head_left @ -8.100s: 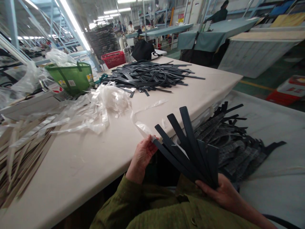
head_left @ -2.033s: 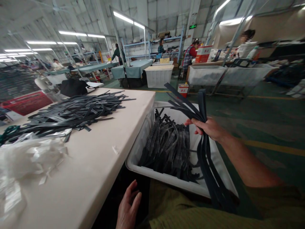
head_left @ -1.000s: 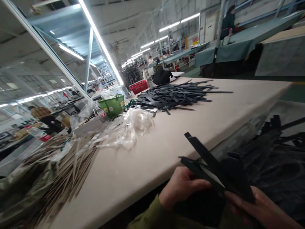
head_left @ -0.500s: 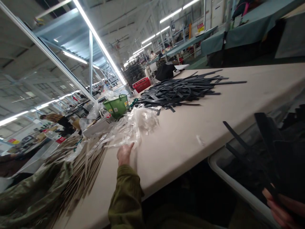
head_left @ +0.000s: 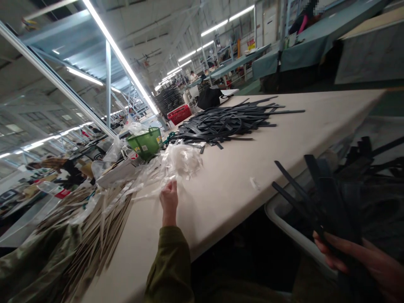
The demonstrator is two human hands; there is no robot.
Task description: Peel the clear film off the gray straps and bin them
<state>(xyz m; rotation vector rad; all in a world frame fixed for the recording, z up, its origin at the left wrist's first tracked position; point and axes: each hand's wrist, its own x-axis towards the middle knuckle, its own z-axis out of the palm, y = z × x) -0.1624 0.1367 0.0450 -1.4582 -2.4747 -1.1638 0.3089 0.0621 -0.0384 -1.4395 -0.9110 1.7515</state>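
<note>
Over the pale table, my left hand is closed, with its fingertips at the near edge of a heap of thin white plastic strips. What it pinches, if anything, is too small to tell. At the lower right, my right hand grips a bunch of flat dark strips that fan upward out of the fist. Behind that hand stands a pale-rimmed bin with more dark strips in it. A large pile of dark strips lies at the table's far side.
Brown strips and a camouflage-coloured cloth lie at the left. A green basket, a red crate and a black bag stand at the back. People work at other tables farther off.
My left hand has gone from thumb raised to closed, near the white plastic. My right hand has come further into view with the dark strips. The camera view has shifted slightly right.
</note>
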